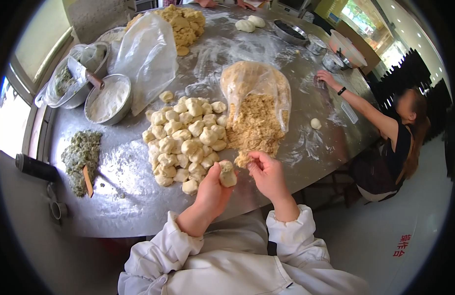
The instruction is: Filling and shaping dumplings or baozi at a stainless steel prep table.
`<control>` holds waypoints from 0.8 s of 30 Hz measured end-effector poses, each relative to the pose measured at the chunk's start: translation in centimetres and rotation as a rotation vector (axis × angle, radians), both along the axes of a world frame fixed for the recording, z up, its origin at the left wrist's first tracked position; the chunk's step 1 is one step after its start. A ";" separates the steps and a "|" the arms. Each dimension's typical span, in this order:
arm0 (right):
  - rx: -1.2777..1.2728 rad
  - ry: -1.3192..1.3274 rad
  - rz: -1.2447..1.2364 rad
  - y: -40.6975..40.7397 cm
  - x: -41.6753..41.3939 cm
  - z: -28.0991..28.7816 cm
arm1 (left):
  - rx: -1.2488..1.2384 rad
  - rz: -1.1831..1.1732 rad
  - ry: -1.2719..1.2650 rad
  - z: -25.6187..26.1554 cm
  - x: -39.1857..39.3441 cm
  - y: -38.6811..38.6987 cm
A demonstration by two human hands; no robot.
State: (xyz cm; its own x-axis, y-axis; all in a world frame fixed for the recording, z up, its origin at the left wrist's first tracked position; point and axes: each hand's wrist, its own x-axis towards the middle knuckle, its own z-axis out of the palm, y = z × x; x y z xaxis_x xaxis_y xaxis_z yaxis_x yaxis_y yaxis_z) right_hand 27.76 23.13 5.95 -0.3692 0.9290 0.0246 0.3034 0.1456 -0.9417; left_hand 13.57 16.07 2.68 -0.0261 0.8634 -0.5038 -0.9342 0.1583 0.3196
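Note:
In my left hand (pixel 212 190) I hold a small piece of pale dough (pixel 228 174), cupped with a hollow at its top. The fingers of my right hand (pixel 270 175) pinch a clump of crumbly tan filling (pixel 243 160) at the near edge of a large mound. That mound of filling (pixel 258 114) spills towards me from a clear plastic bag (pixel 286 86). To the left of it lies a heap of pale dough balls (pixel 188 134), close to my left hand.
Greenish filling (pixel 79 158) with a wooden spatula (pixel 88 180) lies at left. Behind it stand a flour bowl (pixel 111 97) and a bag-lined basin (pixel 70 83). Yellow dough (pixel 183 22) lies at the back. A person (pixel 393 136) sits at right, one arm on the steel table (pixel 323 147).

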 end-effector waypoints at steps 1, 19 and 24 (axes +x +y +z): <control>-0.008 0.004 0.012 -0.6 -0.5 0.1 | 0.036 0.031 -0.042 0.1 0.2 0.5; 0.238 -0.184 0.122 -3.1 -3.4 1.2 | 0.167 0.000 0.215 0.3 0.1 -1.6; 0.248 -0.047 0.152 -2.8 -1.6 1.3 | 0.114 -0.009 0.102 2.1 -1.4 -1.8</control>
